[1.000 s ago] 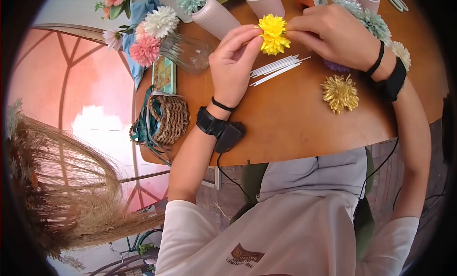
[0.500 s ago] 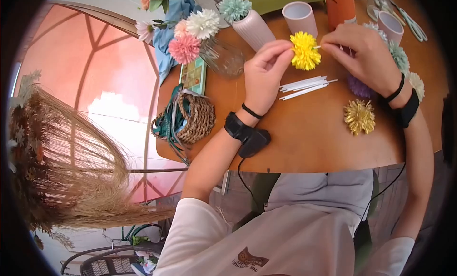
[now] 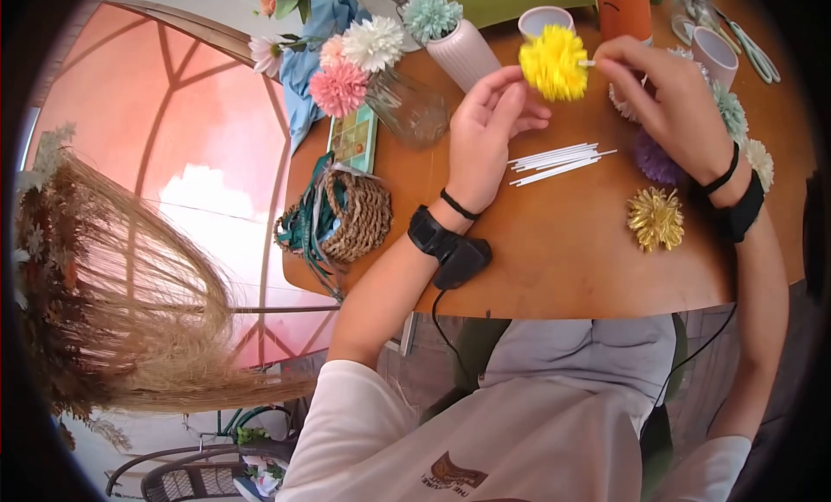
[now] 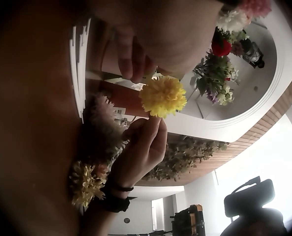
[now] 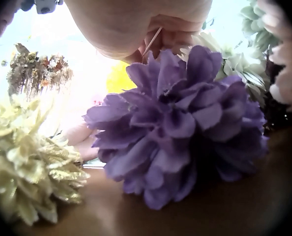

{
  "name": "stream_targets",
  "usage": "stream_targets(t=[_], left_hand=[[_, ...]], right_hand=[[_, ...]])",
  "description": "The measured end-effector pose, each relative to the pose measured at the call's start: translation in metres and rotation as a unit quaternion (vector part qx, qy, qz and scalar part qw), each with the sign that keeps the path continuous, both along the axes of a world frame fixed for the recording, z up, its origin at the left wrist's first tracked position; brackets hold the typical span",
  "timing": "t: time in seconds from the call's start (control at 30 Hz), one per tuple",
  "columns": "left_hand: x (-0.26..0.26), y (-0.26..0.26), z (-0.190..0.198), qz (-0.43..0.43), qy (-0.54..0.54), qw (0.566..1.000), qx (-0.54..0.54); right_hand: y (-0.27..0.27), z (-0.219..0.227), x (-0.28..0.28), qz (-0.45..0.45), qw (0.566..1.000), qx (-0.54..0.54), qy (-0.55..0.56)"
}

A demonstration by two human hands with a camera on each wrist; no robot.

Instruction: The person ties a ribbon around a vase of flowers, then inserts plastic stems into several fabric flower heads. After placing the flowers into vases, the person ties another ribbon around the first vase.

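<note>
A fluffy yellow artificial flower [image 3: 554, 63] is held up over the table on a short white stick [image 3: 588, 63]. My right hand [image 3: 665, 99] pinches that stick between thumb and fingertips, to the right of the bloom. My left hand [image 3: 485, 125] is just left of and below the flower, its fingers loose and nothing gripped in them. In the left wrist view the yellow bloom [image 4: 163, 96] stands above the right hand's fingertips, with left fingers [image 4: 125, 51] hanging beside it. A purple flower [image 5: 175, 123] fills the middle of the right wrist view, below the right hand.
Several white sticks [image 3: 563, 163] lie on the wooden table [image 3: 554, 268]. A gold flower [image 3: 655, 219] is to the right. Behind are pink vases [image 3: 467, 56], a glass vase [image 3: 414, 108] on its side and an orange container [image 3: 625, 9]. A woven basket [image 3: 355, 216] sits at left.
The left fingers have let go of the yellow flower and loosened below it. The bloom is now blurred and slightly higher, still on the stick in the right hand. The head view has shifted.
</note>
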State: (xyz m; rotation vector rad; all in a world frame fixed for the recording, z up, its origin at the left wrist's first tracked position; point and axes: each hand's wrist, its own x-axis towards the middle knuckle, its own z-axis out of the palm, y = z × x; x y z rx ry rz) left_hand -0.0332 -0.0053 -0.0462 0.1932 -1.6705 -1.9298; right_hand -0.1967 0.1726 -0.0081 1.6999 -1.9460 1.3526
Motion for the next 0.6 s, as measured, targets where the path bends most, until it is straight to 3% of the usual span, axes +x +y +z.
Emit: stream_targets(t=[0.3,0.43,0.53,0.57,0.6], left_hand=[[0.002,0.004,0.002,-0.095,-0.054,0.990,-0.086],[0.005,0.004,0.003,-0.107,-0.061,0.986,-0.110],[0.006,0.009,0.004,-0.125,-0.036,0.985,-0.116],[0.008,0.011,0.008,-0.136,-0.044,0.982,-0.120],[0.009,0.014,0.010,-0.144,-0.051,0.982,-0.107]], right_hand=[[-0.001,-0.002,0.000,0.026,0.994,0.041,-0.094],[0.001,-0.002,-0.002,0.109,0.972,0.033,-0.203],[-0.004,0.004,0.020,0.151,0.956,-0.041,-0.248],[0.004,0.015,0.021,0.124,0.972,0.031,-0.198],[0.003,0.014,0.023,0.140,0.963,0.025,-0.228]])
